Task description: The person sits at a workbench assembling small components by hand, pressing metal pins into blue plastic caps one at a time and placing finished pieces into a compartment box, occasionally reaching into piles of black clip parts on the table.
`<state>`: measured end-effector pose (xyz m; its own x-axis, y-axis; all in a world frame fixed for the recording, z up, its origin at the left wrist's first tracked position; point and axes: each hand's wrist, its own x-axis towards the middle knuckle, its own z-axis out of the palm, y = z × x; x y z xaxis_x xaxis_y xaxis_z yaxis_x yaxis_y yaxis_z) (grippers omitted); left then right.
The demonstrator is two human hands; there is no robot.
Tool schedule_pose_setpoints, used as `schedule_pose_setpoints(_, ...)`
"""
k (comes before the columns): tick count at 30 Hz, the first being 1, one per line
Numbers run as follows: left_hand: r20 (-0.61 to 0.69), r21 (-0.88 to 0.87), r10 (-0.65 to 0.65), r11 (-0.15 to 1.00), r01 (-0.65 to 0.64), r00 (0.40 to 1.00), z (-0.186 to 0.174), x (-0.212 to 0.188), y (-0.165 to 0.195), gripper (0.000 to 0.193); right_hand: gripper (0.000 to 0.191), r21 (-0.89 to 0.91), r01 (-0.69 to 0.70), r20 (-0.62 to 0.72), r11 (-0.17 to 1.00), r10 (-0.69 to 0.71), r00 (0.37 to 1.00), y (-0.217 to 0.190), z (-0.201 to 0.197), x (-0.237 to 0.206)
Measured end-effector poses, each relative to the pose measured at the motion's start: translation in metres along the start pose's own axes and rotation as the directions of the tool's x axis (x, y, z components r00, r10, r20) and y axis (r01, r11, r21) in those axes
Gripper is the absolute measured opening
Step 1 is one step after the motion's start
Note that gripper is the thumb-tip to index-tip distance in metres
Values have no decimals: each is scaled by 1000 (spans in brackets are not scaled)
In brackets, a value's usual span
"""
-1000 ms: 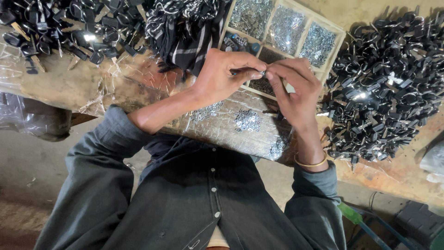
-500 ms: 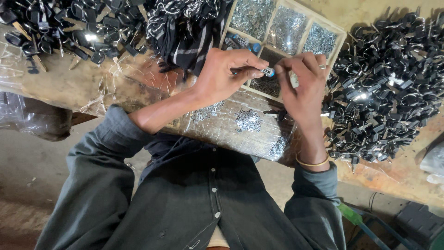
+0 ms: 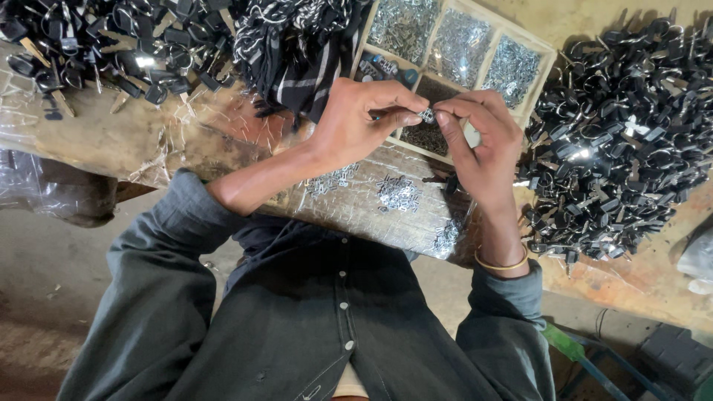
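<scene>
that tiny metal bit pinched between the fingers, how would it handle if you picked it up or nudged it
The metal bit looks rigid and very light: both hands hold it by fingertips alone. Small and shiny, it is probably slippery and easy to drop. Nudged on the table, it would likely skid or scatter, like the loose pieces lying there.

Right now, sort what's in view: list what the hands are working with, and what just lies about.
In hand:
left hand and right hand pinching a small metal part
compartment tray of small metal pieces
loose metal bits on plastic sheet

Lying about:
black key pile, right
black key pile, left
striped cloth
</scene>
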<state>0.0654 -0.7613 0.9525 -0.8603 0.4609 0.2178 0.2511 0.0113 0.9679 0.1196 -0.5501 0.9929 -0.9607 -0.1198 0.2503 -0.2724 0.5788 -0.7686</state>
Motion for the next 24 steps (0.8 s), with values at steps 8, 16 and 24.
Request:
schedule_pose_setpoints(8,3,-15,15,1000,-15,1000,1,0,-1,18,12,-74,48,-23,996,-50,998,-8,-2,0)
schedule_pose_setpoints(16,-13,13,41,999,-41,999,2,-2,-4,16,13,94,-35,-61,995,41,997,-6,11,-6)
schedule_pose_setpoints(24,-20,34,56,998,-55,998,3,0,-7,16,18,-103,104,-37,989,-108,993,0,12,-6)
